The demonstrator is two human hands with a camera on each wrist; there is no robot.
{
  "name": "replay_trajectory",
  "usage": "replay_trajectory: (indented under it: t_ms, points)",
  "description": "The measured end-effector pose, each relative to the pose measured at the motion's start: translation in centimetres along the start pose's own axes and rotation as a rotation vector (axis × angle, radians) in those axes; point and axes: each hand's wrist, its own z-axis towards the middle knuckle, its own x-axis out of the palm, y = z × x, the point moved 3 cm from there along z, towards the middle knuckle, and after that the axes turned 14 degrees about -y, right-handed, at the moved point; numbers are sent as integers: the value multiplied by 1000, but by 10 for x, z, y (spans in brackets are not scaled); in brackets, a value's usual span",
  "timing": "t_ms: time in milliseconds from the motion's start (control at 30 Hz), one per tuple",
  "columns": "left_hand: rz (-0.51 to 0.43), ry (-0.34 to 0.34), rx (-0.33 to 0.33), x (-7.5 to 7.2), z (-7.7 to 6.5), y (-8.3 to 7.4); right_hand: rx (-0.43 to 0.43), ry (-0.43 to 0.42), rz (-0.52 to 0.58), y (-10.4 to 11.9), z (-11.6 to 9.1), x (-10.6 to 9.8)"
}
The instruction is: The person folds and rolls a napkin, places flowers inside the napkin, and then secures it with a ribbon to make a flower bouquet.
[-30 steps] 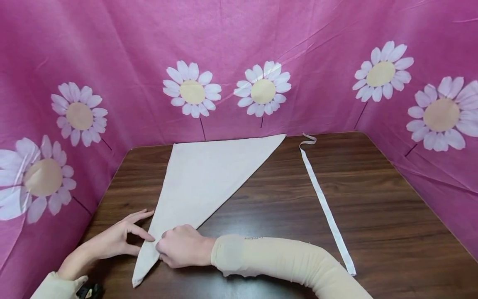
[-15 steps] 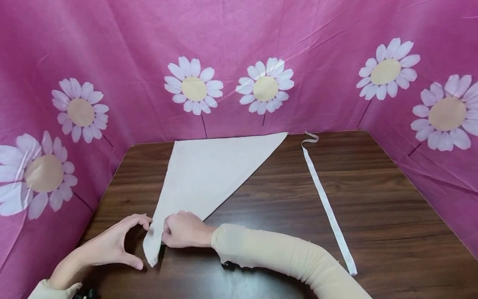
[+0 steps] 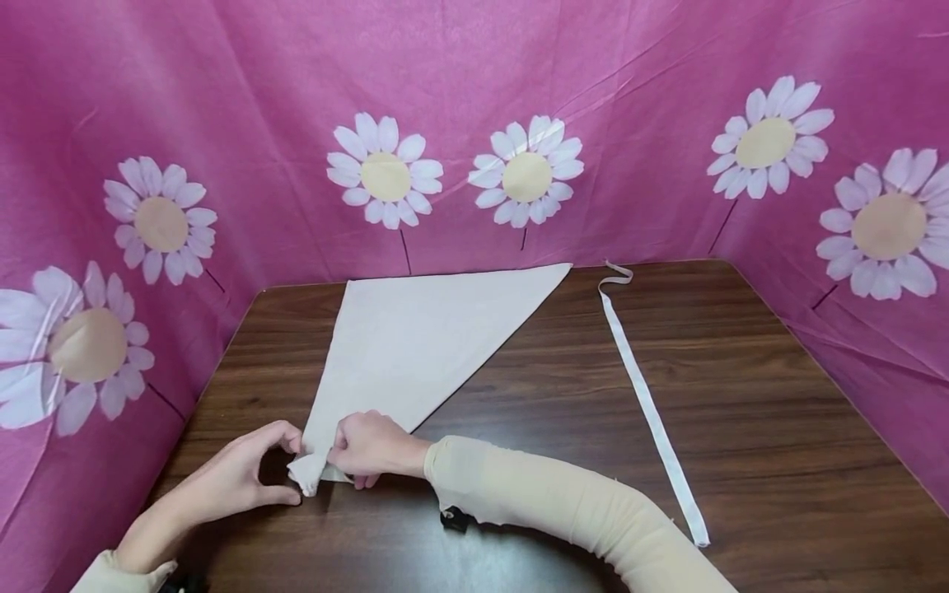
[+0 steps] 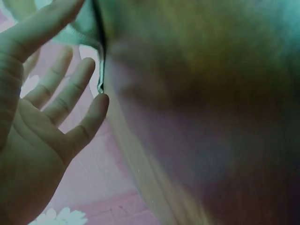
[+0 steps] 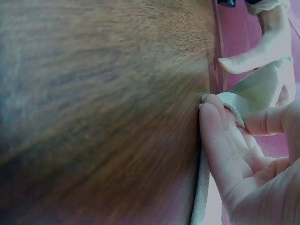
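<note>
A cream cloth (image 3: 415, 346) lies flat on the table in a large triangle, its long edge running down to the near left. My right hand (image 3: 374, 446) pinches that edge close to the near corner; the right wrist view has the thumb (image 5: 267, 121) and fingers on the fabric. The narrow end, bent and crumpled (image 3: 307, 471), sticks out to the left of this hand. Around that end my left hand (image 3: 237, 471) curves loosely, thumb and fingers apart. Its fingertips (image 4: 101, 101) are right by the cloth's edge in the left wrist view.
A narrow white fabric strip (image 3: 651, 408) lies lengthwise on the right of the brown wood-grain table (image 3: 741, 395), its far end curled. A pink curtain (image 3: 460, 66) with printed daisies surrounds the back and sides.
The near tip of the cloth has been drawn up and folded back from its stretched-out position. My left hand has let go of the cloth, and my right hand has shifted slightly away and rightward.
</note>
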Motion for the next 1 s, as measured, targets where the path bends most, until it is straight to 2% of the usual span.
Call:
replay_trajectory:
  t_ms: [67,133,267,500,600,700,867,933,1000]
  points:
    - [51,-11,-10,3,0,-1,22,-2,17,0,1,0]
    - [61,-24,-29,4,0,-2,42,-4,26,0,1,-1]
    - [14,-49,-50,3,2,-3,76,-6,43,0,1,-2]
    - [-34,-78,-167,-7,2,0,61,8,102,-3,-2,-4]
    - [-74,-51,-210,-8,2,1,1,23,83,-3,-4,-4]
    - [-136,-23,-237,-7,3,0,-107,37,14,-1,-4,-5]
    - [-205,14,-243,-8,6,-3,-307,-59,-52,5,2,-14]
    - [-217,32,-248,-9,6,-3,-344,-103,-52,8,4,-17]
    - [-228,50,-254,-9,6,-3,-346,-118,-52,11,4,-18]
